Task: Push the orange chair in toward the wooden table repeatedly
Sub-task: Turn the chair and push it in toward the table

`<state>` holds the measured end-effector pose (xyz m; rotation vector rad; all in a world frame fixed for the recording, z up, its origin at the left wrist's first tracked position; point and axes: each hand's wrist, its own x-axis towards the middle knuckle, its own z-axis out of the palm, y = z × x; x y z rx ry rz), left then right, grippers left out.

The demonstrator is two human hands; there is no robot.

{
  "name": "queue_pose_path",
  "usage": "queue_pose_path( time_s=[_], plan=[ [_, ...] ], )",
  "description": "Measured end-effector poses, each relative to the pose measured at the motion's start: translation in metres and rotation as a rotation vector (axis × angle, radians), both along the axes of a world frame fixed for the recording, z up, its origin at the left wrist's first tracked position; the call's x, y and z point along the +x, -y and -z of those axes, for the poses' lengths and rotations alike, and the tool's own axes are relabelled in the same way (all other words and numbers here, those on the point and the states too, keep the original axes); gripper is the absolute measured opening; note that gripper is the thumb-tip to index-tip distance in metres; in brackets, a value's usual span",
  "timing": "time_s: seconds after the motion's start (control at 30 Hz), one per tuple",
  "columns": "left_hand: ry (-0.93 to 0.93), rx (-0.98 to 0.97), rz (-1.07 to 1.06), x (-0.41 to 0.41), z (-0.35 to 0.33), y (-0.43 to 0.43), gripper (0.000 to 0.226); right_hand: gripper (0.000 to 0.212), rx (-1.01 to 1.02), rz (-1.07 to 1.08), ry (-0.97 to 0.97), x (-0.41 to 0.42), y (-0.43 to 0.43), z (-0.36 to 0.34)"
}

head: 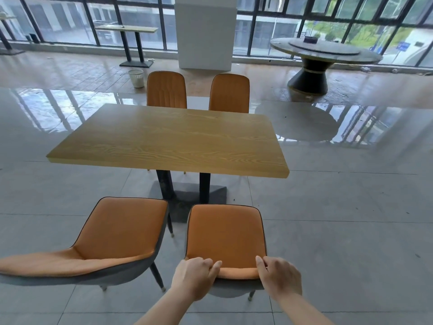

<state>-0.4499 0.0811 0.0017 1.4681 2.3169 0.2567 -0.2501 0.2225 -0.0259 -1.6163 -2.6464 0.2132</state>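
**Both hands on the chair back**

The wooden table [167, 139] stands ahead of me on the grey tiled floor [339, 219], bare on top; the orange chair [226, 235] sits on its near side, right of the pedestal, its seat still clear of the table edge; a second orange chair [112, 233] stands just beside it to the left; my left hand [194, 277] and right hand [278, 276] are clamped over the top of the chair's backrest, fingers curled over the front, one at each corner.

Left hand [194, 276] and right hand [278, 275] reach forward — fingers curled, gripping.
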Motion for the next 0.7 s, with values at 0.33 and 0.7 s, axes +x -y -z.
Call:
queue_pose_path(
  time_s=[0.33,0.7],
  plan=[
    [0.039,-0.047,-0.135,0.009,-0.008,0.001,0.053,0.061,-0.073,0.021,0.029,-0.007,0.002,-0.01],
    [0.013,-0.078,-0.177,-0.01,-0.01,0.013,0.054,0.055,-0.082,0.112,0.054,-0.024,0.024,-0.013]
  ],
)
